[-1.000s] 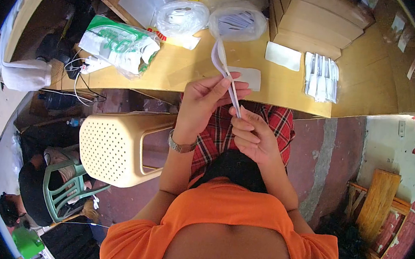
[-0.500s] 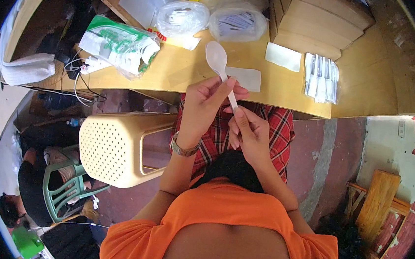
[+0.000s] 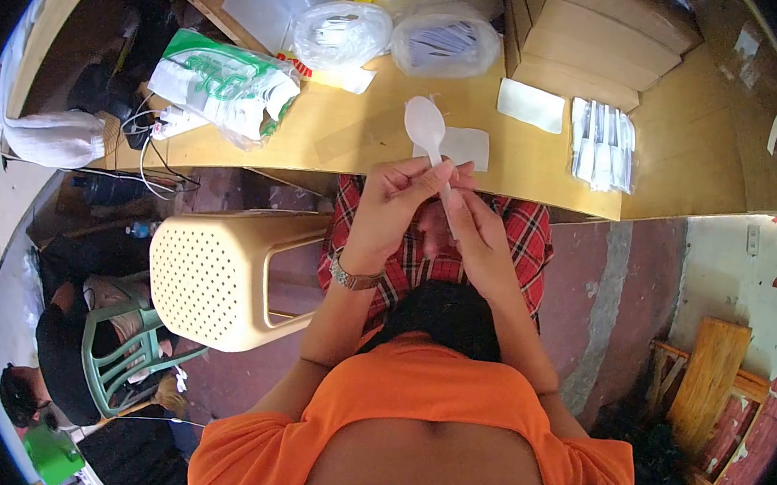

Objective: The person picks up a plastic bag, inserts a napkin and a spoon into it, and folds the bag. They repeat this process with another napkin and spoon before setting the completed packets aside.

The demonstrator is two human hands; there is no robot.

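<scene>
A white plastic spoon (image 3: 425,126) is held between both hands over my lap, its bowl up and tilted to the left. My left hand (image 3: 399,197) pinches the handle just below the bowl. Lower on the handle, the fingers of my right hand (image 3: 475,227) are closed on it. Behind the spoon, a white paper piece (image 3: 467,148) lies near the front edge of the wooden table (image 3: 361,129). Wrapped white spoons (image 3: 602,148) are laid in a row at the table's right.
Two plastic bags of white items (image 3: 342,35), (image 3: 446,42) stand at the back. Cardboard boxes (image 3: 600,41) are at the back right, a green-and-white package (image 3: 222,85) at the left. A cream stool (image 3: 206,273) is left of my legs. A seated person (image 3: 65,353) is farther left.
The spoon has shifted slightly to the right and down with both hands. The fingers of my right hand are now more extended along the handle.
</scene>
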